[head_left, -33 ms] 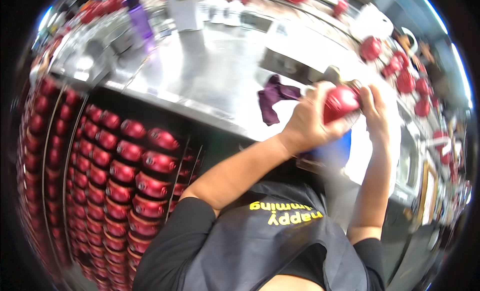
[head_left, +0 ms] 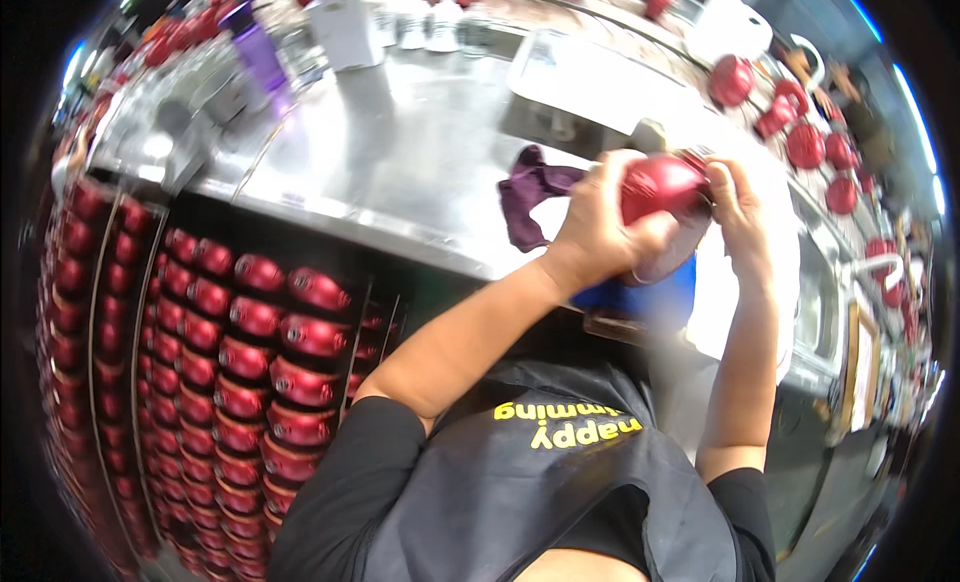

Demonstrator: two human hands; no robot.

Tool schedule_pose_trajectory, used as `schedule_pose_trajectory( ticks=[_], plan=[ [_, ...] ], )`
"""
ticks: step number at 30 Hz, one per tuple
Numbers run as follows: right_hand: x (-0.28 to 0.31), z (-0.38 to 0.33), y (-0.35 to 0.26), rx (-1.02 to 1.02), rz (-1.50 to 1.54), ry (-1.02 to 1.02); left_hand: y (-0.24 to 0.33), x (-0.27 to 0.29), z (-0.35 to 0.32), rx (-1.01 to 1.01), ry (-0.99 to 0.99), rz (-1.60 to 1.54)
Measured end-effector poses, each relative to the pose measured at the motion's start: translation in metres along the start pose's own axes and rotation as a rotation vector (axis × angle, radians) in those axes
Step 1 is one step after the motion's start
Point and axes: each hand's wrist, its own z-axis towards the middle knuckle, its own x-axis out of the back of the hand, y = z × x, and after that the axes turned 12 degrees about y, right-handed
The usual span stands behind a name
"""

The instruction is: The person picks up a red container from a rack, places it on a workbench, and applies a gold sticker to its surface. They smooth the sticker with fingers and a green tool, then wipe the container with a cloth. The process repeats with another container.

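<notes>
A glossy red rounded casing (head_left: 655, 186) is between my two hands over the bench. My left hand (head_left: 600, 222) is wrapped round its left side, thumb along the lower edge. At the casing's darker right end, the fingers of my right hand (head_left: 738, 207) are pressed together, gripping it. Just behind the casing stands a grey-brown knob-like part (head_left: 648, 137); whether it touches the casing I cannot tell. Left of my left hand lies a crumpled dark purple cloth (head_left: 522, 204). Below the casing is a blue block-like thing (head_left: 630, 297), partly blurred.
Racks of red casings (head_left: 240, 357) fill the lower left under the metal bench (head_left: 390, 132). On it stand a purple container (head_left: 258, 60), a white box (head_left: 345, 30), white bottles (head_left: 444, 27) and a white tray (head_left: 590, 80). More red parts (head_left: 805, 146) sit at the right.
The view has shifted slightly, with the bench things a little farther left. Both hands keep hold of the red casing, and more of its pale underside shows.
</notes>
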Motion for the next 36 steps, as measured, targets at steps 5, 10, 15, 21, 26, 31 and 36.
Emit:
schedule_pose_trajectory(
  ticks=[5, 10, 15, 21, 26, 31, 36],
  plan=[
    [-0.021, -0.03, 0.032, 0.002, -0.094, -0.002, -0.028, 0.001, 0.026, 0.599, -0.091, -0.465],
    [-0.006, -0.044, 0.07, 0.078, -0.024, -0.046, -0.045, -0.016, 0.033, 0.774, -0.11, -0.557],
    [0.03, -0.013, 0.07, 0.263, -0.067, -0.045, -0.039, -0.008, 0.034, 0.755, -0.112, -0.44],
    [0.018, 0.146, 0.096, 0.648, -0.248, -0.176, -0.037, -0.005, 0.035, 0.713, -0.117, -0.304],
    [-0.122, 0.27, 0.115, 0.662, -0.581, -0.345, -0.034, -0.005, 0.032, 0.747, -0.157, -0.183],
    [-0.151, 0.275, 0.088, 0.846, -0.616, -0.512, -0.034, 0.002, 0.032, 0.727, -0.2, -0.117],
    [-0.079, 0.224, 0.105, 0.677, -0.7, -0.403, -0.045, 0.003, 0.033, 0.72, -0.25, -0.123]
  ],
)
